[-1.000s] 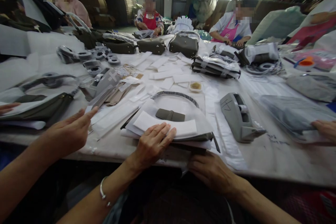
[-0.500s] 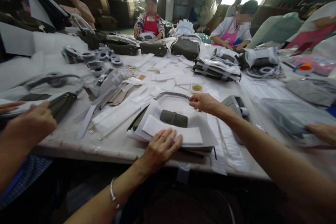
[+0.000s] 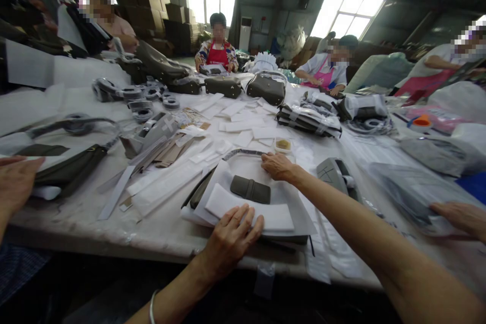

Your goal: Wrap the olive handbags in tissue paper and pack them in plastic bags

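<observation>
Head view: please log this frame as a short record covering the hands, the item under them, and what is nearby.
left hand: flat, palm down on a white pad lying across the handbag
right hand: resting on the white wrap at the handbag's far side, beside its handle; hold unclear
handbag: olive, lying flat near the table edge, mostly covered
nearby: grey tape dispenser to the right, small tray beyond
others: co-worker's hand at left edge, another hand at right
</observation>
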